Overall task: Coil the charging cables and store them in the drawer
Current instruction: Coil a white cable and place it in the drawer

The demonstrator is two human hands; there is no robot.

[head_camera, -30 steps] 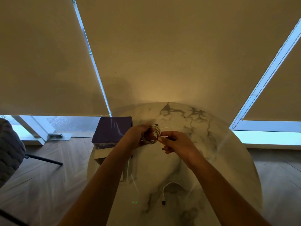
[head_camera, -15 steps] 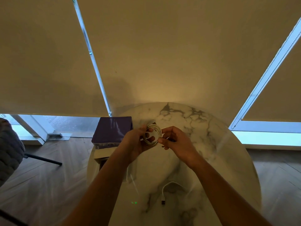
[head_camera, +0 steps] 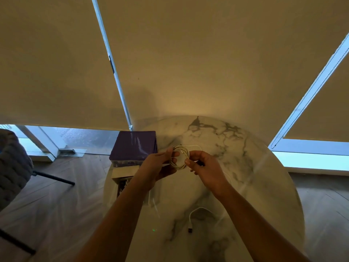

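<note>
Item: white cable coil [head_camera: 179, 157], held above the marble table [head_camera: 236, 167]. Left hand [head_camera: 158, 163] pinches the coil's left rim; right hand [head_camera: 204, 165] pinches its right side, feeding the loose tail. Second cable [head_camera: 194, 214] lies uncoiled on the table, near edge. Purple box [head_camera: 135, 146] at left. Handling note: keep loops even and stacked, tuck the tail through so it should not spring open.

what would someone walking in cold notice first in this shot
First the two hands meeting mid-frame over the round marble table: the left hand and right hand both grip a small white cable coil. Next, a second white cable lies loose on the table nearer the person, and a purple box sits at the table's left edge.
</note>
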